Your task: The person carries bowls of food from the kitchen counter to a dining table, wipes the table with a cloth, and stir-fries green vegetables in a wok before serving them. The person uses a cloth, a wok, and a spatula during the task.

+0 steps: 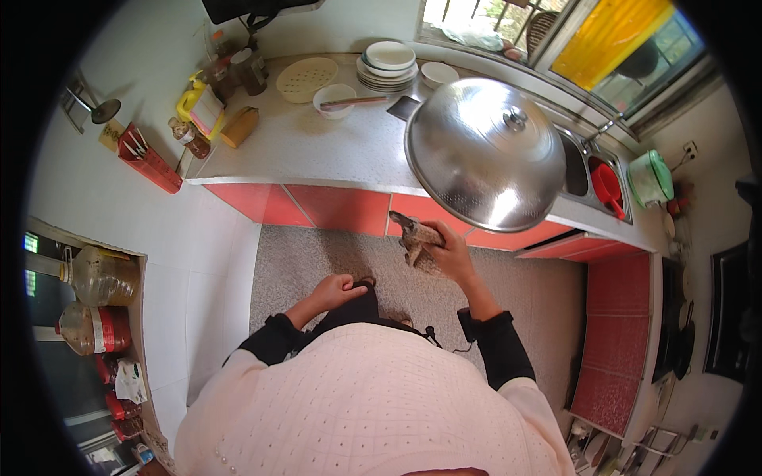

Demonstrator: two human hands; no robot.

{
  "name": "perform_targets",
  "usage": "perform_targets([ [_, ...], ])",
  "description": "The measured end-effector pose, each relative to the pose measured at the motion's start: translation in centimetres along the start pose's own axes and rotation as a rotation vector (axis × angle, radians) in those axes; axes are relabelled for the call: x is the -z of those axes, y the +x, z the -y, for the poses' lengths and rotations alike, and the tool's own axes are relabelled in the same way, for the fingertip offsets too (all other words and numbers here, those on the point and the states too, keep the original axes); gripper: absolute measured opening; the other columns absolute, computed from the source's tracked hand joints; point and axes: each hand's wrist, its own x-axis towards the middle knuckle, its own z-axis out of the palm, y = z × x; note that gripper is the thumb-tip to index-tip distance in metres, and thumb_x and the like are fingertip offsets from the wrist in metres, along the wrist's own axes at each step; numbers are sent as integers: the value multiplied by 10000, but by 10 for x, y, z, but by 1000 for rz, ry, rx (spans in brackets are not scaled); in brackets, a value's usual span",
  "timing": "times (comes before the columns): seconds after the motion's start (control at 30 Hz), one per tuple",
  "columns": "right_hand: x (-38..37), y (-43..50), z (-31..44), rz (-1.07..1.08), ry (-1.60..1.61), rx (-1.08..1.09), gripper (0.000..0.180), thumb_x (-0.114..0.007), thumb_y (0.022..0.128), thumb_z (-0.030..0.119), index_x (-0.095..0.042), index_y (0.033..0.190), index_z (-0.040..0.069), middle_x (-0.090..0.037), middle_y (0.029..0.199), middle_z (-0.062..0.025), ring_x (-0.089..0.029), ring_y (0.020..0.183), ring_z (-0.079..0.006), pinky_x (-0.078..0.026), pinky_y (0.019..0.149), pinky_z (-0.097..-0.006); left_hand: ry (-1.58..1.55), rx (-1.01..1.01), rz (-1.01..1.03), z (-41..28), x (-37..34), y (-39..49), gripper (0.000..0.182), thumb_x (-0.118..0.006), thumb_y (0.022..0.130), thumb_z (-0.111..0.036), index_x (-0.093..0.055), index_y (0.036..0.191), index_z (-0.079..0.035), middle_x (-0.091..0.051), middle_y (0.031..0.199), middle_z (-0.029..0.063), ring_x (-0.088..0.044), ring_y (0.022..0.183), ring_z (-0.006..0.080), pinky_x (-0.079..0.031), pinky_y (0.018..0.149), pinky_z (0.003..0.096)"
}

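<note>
My right hand (449,251) grips a crumpled, soiled brown rag (415,235) in front of the red cabinet doors. The rag hangs below my fingers, over the floor. Just beyond, a large domed stainless-steel wok lid (485,154) lies on the counter, its rim jutting past the front edge. My left hand (338,293) is low by my dark trousers, fingers curled and seemingly holding nothing. On the counter farther back are a white bowl (334,101) with chopsticks (354,102) across it and a dark cleaver-like blade (404,107), partly covered by the lid.
The grey counter (286,152) bears a plate stack (388,68), a yellow colander (306,79) and a yellow jug (199,102) at the left. To the right, a red dipper (606,181) sits in the sink (576,163). Large oil bottles (101,276) line the left ledge.
</note>
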Motion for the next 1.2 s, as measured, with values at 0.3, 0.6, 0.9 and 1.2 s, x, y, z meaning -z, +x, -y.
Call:
perform_targets([
  [0.3, -55, 225, -5, 74, -403, 359, 514, -708, 698, 107, -549, 1187, 118, -575, 1154, -118, -530, 1086, -292, -450, 888, -382, -192, 115, -268, 65, 77, 57, 531, -695, 813, -355, -329, 549, -75, -288, 524, -23, -277, 533, 81, -265, 440, 318],
  [0.6, -28, 101, -69, 69, -119, -198, 279, -685, 793, 218, -582, 999, 61, -589, 804, -68, -581, 739, -170, -482, 677, -310, -151, 26, 191, 36, 86, 152, 524, -639, 873, -309, -351, 509, -63, -306, 524, -56, -288, 531, 49, -250, 431, 296],
  [0.9, 67, -156, -103, -692, -97, -769, 244, -719, 746, 226, -542, 770, 60, -519, 629, -29, -491, 575, -136, -429, 544, -306, -52, -132, 712, -105, -27, 227, 507, -558, 925, -328, -388, 552, -28, -323, 548, -67, -303, 543, 52, -261, 457, 286],
  [1.2, 173, -397, -118, -1442, -149, -964, 338, -695, 732, 81, -380, 621, 35, -357, 534, -30, -337, 517, -126, -333, 480, -311, 145, -381, 933, -271, -232, 236, 502, -513, 933, -399, -369, 585, -66, -312, 587, -48, -286, 565, 67, -240, 474, 292],
])
